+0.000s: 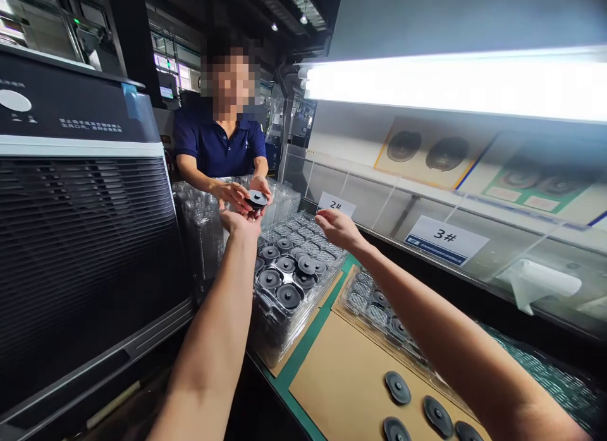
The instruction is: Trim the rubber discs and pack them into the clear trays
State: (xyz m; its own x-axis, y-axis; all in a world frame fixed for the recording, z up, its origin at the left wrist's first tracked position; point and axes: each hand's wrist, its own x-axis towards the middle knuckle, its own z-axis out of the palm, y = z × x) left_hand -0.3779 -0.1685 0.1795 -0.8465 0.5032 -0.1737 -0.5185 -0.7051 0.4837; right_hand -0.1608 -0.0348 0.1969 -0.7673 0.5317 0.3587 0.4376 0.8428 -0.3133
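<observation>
My left hand (241, 222) reaches far forward, palm up, beneath a round black part (257, 199). A person opposite has both hands at the same part; the fingers of my left hand are partly hidden there. My right hand (336, 227) hangs over the right rim of the clear tray stack (279, 330), its fingers curled together; whatever they may hold is too small to make out. Several black parts (289, 296) sit in the front pockets of the top tray, and one rests on top of others.
A person in a dark blue shirt (220, 144) stands across. Loose black parts (397, 388) lie on cardboard (341, 371). Another clear tray (360, 302) lies under my right forearm. A large louvred machine (90, 239) stands left; a lit lamp (450, 84) hangs right, above number signs (446, 239).
</observation>
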